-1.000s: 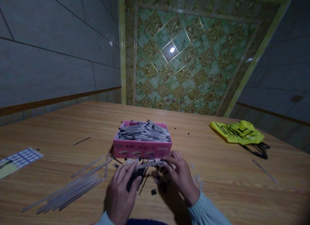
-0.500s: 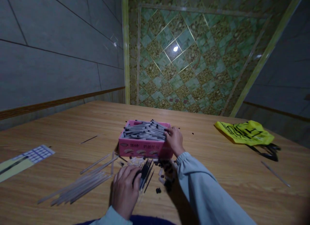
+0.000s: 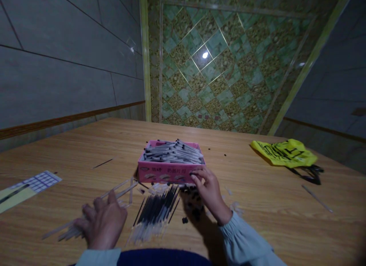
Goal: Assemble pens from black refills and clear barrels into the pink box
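My left hand lies over the clear plastic pen tubes on the left, fingers spread and covering part of them. My right hand is in front of the right end of the pink box, thumb and fingertips pinched together; a small dark spot shows there, too small to name. Grey pens with black ends fill the box in a heap. Between my hands, thin black pen refills lie side by side. Small black pieces are scattered under and beside my right hand.
On the right lie a yellow bag with black handles and a single thin tube. A checked paper strip is at the left, with a thin dark stick beyond it. Tiled walls stand behind the wooden table.
My left hand has moved left from the black refills onto the clear tubes, uncovering the refills. My right hand has come down from the pens in the box to in front of it.
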Available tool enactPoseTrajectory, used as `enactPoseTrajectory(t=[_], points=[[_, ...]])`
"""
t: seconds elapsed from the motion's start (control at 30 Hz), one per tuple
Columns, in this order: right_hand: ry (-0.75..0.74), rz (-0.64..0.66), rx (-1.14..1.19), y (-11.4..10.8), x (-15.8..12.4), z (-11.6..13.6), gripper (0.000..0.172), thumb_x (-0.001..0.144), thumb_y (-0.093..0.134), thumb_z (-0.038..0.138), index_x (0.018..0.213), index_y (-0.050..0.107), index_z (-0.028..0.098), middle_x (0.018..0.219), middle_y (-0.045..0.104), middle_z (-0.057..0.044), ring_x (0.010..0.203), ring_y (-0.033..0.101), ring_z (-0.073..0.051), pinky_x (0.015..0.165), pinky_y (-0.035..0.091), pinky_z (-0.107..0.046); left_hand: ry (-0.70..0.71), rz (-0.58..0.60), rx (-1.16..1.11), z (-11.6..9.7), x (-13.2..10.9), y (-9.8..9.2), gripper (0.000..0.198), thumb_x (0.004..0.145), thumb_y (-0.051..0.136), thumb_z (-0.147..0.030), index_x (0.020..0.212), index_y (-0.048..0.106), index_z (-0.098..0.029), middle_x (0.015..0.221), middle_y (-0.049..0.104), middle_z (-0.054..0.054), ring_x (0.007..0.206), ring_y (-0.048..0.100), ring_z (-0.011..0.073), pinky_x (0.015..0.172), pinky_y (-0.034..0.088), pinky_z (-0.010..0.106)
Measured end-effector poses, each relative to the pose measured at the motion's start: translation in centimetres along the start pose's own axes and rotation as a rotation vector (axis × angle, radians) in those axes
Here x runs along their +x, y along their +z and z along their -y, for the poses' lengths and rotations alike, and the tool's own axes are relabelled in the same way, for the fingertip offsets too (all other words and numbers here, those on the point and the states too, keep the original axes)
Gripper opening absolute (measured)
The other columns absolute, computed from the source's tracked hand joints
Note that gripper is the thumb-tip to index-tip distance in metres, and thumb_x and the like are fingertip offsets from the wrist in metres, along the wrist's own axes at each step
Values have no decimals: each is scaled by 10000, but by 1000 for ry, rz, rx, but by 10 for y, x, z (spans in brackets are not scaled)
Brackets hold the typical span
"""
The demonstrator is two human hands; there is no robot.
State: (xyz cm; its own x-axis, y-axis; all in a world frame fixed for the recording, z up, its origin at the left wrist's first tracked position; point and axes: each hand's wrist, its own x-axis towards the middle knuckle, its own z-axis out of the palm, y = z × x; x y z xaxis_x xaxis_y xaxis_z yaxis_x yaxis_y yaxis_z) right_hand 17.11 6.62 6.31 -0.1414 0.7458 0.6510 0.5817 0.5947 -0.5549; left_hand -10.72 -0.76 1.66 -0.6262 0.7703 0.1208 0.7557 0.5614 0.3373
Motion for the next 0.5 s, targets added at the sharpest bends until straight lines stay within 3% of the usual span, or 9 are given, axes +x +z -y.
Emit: enactPoseTrajectory(t=[0.07, 0.17, 0.27, 0.33, 0.5], points=[[2, -5, 68, -4, -8, 5, 106, 831, 599, 205, 817, 705, 202, 880, 654, -63, 866, 586, -215, 765, 450, -324, -26, 88, 80, 2, 2, 1, 517, 851, 276, -254, 1310, 486, -143, 1307, 417, 260, 1230, 319, 519, 896, 249, 660], [-1, 12, 114, -10, -15, 7, 102, 829, 603, 207, 818, 705, 204, 892, 659, -63, 871, 586, -213, 775, 446, -324, 55, 135, 174, -5, -6, 6, 532, 854, 245, -202, 1327, 483, -139, 1304, 440, 261, 1201, 381, 501, 862, 330, 601], [18, 40, 111, -14, -21, 4, 111, 830, 596, 207, 821, 706, 201, 888, 664, -65, 876, 585, -214, 773, 440, -321, 185, 144, 265, -15, -19, 9, 548, 830, 306, -146, 1357, 452, -113, 1341, 439, 263, 1217, 384, 482, 874, 354, 562], [51, 74, 107, -14, -26, 0, 117, 823, 591, 193, 815, 707, 196, 874, 667, -64, 865, 587, -211, 762, 439, -313, 273, 150, 274, -17, -23, 10, 571, 798, 340, -80, 1357, 453, -101, 1369, 433, 249, 1235, 397, 427, 916, 358, 500], [169, 260, 27, -9, -43, -5, 128, 737, 610, 99, 761, 705, 181, 815, 663, -50, 797, 590, -188, 721, 432, -275, 350, 70, 178, -11, -18, 8, 507, 752, 357, -17, 1156, 632, -155, 1315, 497, 178, 1167, 480, 302, 863, 412, 366]])
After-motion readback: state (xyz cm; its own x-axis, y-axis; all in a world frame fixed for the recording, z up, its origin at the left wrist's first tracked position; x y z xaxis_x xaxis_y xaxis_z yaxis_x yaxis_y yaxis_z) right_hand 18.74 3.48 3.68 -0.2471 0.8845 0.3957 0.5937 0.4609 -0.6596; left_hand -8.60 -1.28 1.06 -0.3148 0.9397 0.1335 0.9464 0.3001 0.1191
